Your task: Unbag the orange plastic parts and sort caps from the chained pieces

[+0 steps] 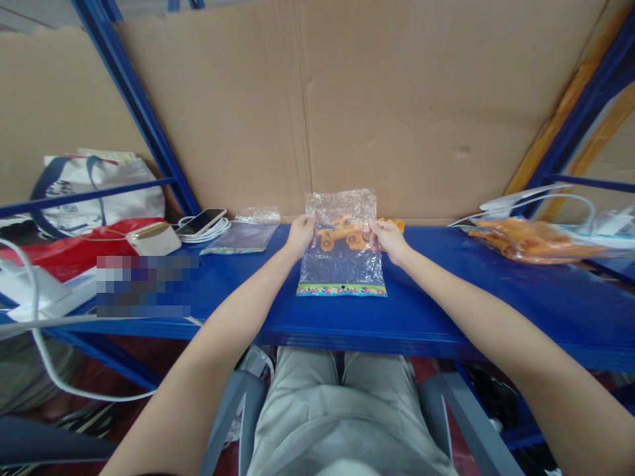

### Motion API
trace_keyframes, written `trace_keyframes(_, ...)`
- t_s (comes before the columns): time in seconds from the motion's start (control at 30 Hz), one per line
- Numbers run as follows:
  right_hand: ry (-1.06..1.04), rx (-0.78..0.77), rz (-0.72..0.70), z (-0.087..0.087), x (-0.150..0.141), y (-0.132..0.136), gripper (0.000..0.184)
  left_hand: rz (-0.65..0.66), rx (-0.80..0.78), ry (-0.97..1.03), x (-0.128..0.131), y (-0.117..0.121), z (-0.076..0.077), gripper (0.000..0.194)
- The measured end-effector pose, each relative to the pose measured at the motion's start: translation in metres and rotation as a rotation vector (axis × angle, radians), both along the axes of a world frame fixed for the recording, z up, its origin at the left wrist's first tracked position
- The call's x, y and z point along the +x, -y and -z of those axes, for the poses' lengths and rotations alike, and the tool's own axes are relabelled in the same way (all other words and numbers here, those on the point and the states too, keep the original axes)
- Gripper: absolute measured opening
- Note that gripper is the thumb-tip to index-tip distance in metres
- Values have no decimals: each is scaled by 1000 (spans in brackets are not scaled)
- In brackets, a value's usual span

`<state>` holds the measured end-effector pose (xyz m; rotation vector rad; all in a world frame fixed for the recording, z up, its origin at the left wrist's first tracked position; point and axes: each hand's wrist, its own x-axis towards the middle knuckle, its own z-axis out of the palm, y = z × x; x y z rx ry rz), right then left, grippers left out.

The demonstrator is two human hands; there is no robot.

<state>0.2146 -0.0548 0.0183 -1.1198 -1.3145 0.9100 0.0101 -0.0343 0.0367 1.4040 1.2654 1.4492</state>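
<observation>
Head view: we've got a clear rectangular plastic bag with a colourful printed bottom band (342, 268) spread between both hands, over the blue metal table (516, 284). Our left hand (301, 235) pinches its left edge; our right hand (389, 239) pinches the right. A yellow-orange plastic wheeled piece (342, 235) shows through the film; can't tell if it's inside or behind. Another yellow-orange bit (397, 223) pokes out past the right hand; can't tell if we're touching it.

Progress, our read: bag is in hand and spread, contents unconfirmed, so we can't call this one finished. Left over: a second flat clear bag with a printed band (243, 237) lies left of our hands, not in our grip, looks unfilled. Clear bag of orange plastic pieces (536, 241) sits well off to the right, untouched. Black-screened phone (206, 222) on coiled white cable (218, 233), far left, not involved.
</observation>
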Motion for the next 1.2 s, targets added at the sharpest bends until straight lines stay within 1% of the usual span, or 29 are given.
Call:
trace_keyframes(0.1, 5, 29, 10, 2, 0, -2, 45, -60, 57, 11, -1, -3, 1, 34)
trace_keyframes(0.17, -10, 49, 26, 2, 0, -3, 43, -76, 81, 31, -2, -6, 1, 33)
trace_keyframes(0.27, -35, 56, 34, -1, 0, -5, 42, -79, 64, 58, -3, -10, 0, 33)
trace_keyframes(0.4, -53, 55, 40, -6, -2, -3, 39, -100, 26, 65, -4, -13, 0, 39)
trace_keyframes(0.6, -51, 15, 22, -6, -1, 1, 34, -141, 43, 19, -6, -14, 4, 47)
trace_keyframes(0.73, -53, 25, -20, -1, 0, -1, 38, -173, 77, -11, -11, -17, 6, 46)
trace_keyframes(0.8, -52, 34, -37, 0, 0, -1, 40, -201, 98, -58, -14, -19, 6, 46)
trace_keyframes(0.9, -63, 45, -11, -1, 1, -2, 40, -258, 203, -184, -19, -20, 6, 40)
trace_keyframes(1.0, -114, 102, 83, -3, 9, -6, 41, -294, 366, -288, -22, -21, 9, 21)
trace_keyframes(1.07, -160, 153, 156, -3, 16, -10, 42, -289, 471, -365, -22, -21, 10, 6)
trace_keyframes(1.1, -179, 171, 191, -3, 19, -13, 43, -271, 526, -415, -21, -20, 11, 7)
trace_keyframes(1.17, -207, 197, 262, -3, 26, -18, 43, -194, 651, -526, -19, -16, 11, 24)
trace_keyframes(1.2, -216, 214, 294, -2, 29, -21, 43, -131, 713, -587, -18, -13, 11, 34)
